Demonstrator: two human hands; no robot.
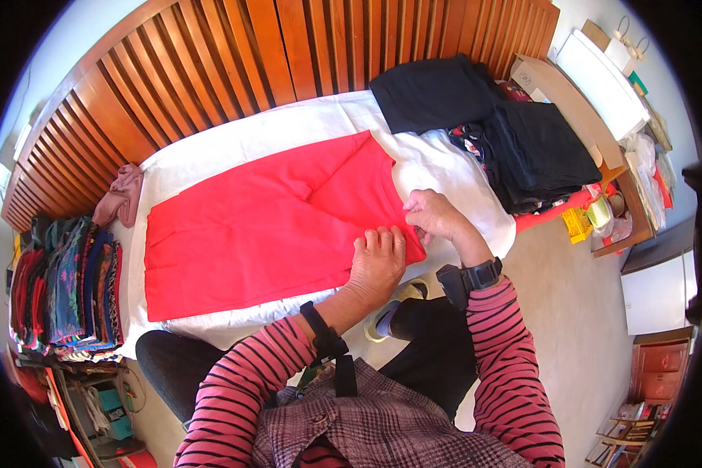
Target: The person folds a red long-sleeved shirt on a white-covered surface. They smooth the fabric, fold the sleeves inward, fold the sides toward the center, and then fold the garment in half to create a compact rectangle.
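Observation:
A pair of red trousers [240, 234], folded lengthwise, lies spread over a white sheet [240, 140]. Its waistband end is at the right, where one corner of the top layer is turned back. My left hand [379, 263] rests on the fabric near the waistband, fingers bent over it; whether it pinches the cloth is unclear. At the edge of the waistband, my right hand [432, 216] has its fingers closed on the red cloth. The two hands are close together, and a black band is on each wrist.
Folded dark trousers [544, 146] are piled at the right beside a cardboard box [567, 99]. Stacked folded clothes [70, 286] stand at the left, near a crumpled pink garment [120, 196]. A slatted wooden headboard [269, 52] borders the far side.

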